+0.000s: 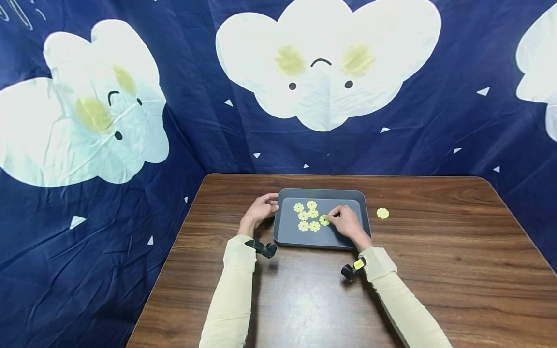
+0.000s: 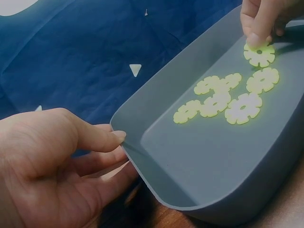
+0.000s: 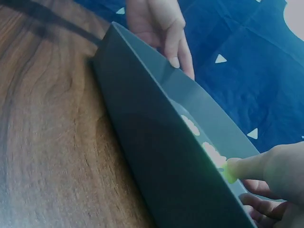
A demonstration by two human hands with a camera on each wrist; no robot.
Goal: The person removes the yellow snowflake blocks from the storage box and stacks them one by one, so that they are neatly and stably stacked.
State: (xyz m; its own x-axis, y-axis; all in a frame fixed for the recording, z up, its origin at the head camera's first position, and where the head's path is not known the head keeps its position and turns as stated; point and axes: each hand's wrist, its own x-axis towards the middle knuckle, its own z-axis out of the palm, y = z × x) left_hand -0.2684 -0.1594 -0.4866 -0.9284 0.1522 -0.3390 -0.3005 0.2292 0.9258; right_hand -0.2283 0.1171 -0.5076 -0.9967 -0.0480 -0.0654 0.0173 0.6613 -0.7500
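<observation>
A shallow dark grey tray (image 1: 287, 234) lies on the table. My left hand (image 1: 260, 209) grips its left end; in the left wrist view the thumb (image 2: 114, 137) lies on the rim and the other fingers are against the outer wall. Inside, my right hand (image 1: 346, 222) pinches a yellow notched plastic disc (image 2: 260, 58) between thumb and fingertips, its lower edge close to a neighbouring disc. Several more yellow discs (image 1: 303, 225), flower-shaped with a hole in the middle, form a cluster left of the right hand on the tray floor.
One more yellow disc (image 1: 382, 213) lies on the wooden table (image 1: 435, 251), to the right of the tray. Blue cloth (image 1: 270, 145) with white cloud faces hangs behind the table and along its left side. Each wrist wears a black camera (image 1: 263, 249).
</observation>
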